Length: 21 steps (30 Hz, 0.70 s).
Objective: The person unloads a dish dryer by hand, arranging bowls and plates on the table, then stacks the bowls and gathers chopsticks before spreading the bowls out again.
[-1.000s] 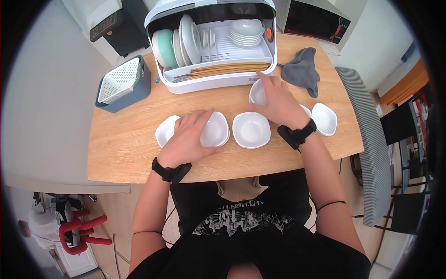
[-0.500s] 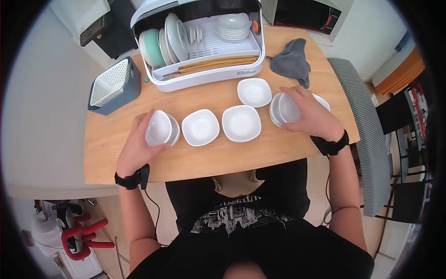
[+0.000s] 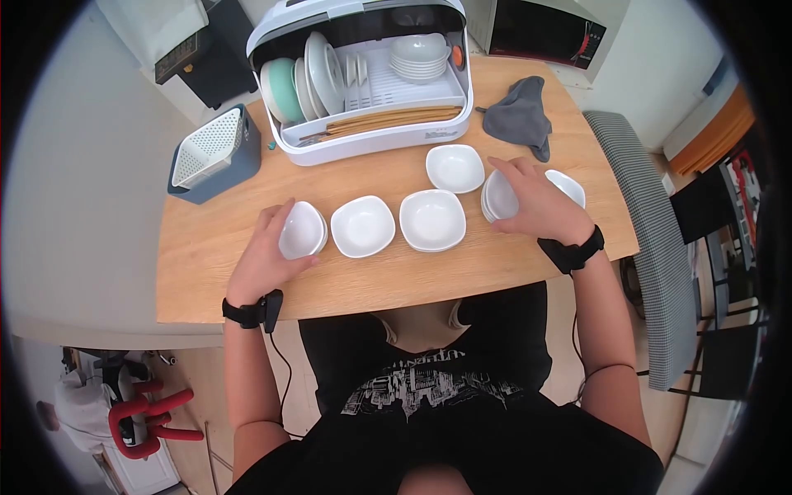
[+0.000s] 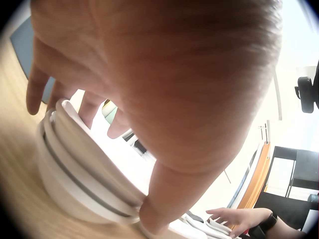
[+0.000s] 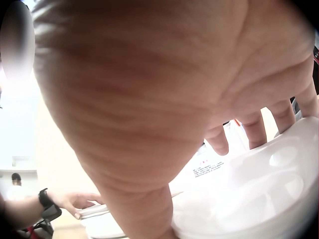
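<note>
My left hand (image 3: 266, 257) spans a white bowl at the left end of the row, its thumb and fingers at opposite sides of the rim. That bowl sits nested on top of a stack of white bowls (image 4: 82, 164), whose layered rims show in the left wrist view. On the right, my right hand (image 3: 544, 213) holds the rim of another white bowl (image 5: 244, 199), which rests on a stack. Between the hands stand a squarish white bowl (image 3: 363, 227), a second one (image 3: 433, 221) and, behind that, a third (image 3: 455, 169).
Beyond my right hand sits another white bowl (image 3: 569, 188). A white dish rack (image 3: 371, 149) with plates, bowls and chopsticks stands at the back. A blue-grey basket (image 3: 216, 186) is at the left, a grey cloth (image 3: 520, 120) at the right, a microwave (image 3: 540, 37) behind.
My hands have moved apart, each carrying a bowl outward from the middle bowls to an end stack. Over the last half second both bowls have settled lower into those stacks.
</note>
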{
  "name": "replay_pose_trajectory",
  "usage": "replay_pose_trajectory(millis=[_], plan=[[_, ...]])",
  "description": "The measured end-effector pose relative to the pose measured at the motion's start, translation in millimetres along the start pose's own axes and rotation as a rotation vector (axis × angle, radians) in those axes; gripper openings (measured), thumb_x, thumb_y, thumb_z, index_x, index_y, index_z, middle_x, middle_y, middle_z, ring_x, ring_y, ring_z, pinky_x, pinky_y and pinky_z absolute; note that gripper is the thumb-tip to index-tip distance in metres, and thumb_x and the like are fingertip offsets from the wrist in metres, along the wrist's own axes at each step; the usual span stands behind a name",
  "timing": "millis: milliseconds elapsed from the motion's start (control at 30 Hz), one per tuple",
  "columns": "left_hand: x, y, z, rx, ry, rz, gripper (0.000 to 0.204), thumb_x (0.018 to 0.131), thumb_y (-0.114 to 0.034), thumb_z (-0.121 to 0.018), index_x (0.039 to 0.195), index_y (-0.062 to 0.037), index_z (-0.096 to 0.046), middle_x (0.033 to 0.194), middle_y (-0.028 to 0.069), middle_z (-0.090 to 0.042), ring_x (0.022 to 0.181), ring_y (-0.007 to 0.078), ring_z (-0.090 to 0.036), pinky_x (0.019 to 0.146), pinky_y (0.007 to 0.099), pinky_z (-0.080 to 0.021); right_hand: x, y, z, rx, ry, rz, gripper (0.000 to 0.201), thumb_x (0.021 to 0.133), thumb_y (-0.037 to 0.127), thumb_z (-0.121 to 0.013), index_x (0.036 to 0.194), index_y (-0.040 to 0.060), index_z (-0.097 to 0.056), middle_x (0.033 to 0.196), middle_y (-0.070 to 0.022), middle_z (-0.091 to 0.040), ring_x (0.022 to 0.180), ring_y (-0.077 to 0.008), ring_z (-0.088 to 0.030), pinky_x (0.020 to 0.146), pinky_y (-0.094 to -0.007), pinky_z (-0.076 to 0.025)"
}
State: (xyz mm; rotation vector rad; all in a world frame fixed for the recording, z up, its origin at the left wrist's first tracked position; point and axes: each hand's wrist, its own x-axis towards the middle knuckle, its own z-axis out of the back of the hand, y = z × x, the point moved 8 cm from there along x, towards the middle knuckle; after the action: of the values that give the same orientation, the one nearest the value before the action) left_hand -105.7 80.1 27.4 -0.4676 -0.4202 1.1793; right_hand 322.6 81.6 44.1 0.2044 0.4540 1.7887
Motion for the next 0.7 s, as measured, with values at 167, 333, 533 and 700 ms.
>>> replay_pose_trajectory(millis=[167, 333, 533, 700], plan=[[2, -1, -1, 0.02, 0.001, 0.007, 0.103, 0.077, -0.021, -0.096, 0.163, 0.0003, -0.044, 0.156, 0.0253, -0.049, 0.143, 0.0417, -0.055, 0.119, 0.0439, -0.048, 1, -1, -2, -0.012, -0.004, 0.012, 0.113, 0.073, 0.024, -0.094, 0.169, 0.011, -0.036, 0.15, -0.0234, -0.053, 0.141, -0.0424, -0.053, 0.119, -0.0459, -0.047], [3, -3, -1, 0.038, 0.011, 0.017, 0.102, 0.077, -0.021, -0.095, 0.163, 0.0008, -0.044, 0.156, 0.0262, -0.05, 0.142, 0.0428, -0.055, 0.119, 0.0447, -0.049, 3, -1, -3, -0.02, 0.003, 0.015, 0.112, 0.072, 0.026, -0.093, 0.168, 0.011, -0.038, 0.149, -0.0238, -0.055, 0.139, -0.0423, -0.054, 0.118, -0.0457, -0.047], [6, -2, -1, 0.078, 0.001, 0.022, 0.101, 0.077, -0.024, -0.095, 0.161, 0.0017, -0.046, 0.154, 0.0273, -0.052, 0.139, 0.0435, -0.058, 0.116, 0.0448, -0.051, 0, 4, 2, -0.02, -0.04, 0.057, 0.104, 0.071, 0.028, -0.091, 0.163, 0.0108, -0.045, 0.14, -0.0239, -0.06, 0.133, -0.0433, -0.058, 0.114, -0.0474, -0.05], [9, 3, 0, 0.045, -0.018, 0.03, 0.1, 0.075, -0.023, -0.095, 0.16, 0.0024, -0.048, 0.15, 0.0273, -0.055, 0.136, 0.0422, -0.061, 0.114, 0.0444, -0.052, -3, 6, 29, 0.018, -0.068, 0.023, 0.103, 0.071, 0.027, -0.091, 0.162, 0.0094, -0.046, 0.139, -0.0242, -0.059, 0.134, -0.0424, -0.057, 0.115, -0.0461, -0.049]])
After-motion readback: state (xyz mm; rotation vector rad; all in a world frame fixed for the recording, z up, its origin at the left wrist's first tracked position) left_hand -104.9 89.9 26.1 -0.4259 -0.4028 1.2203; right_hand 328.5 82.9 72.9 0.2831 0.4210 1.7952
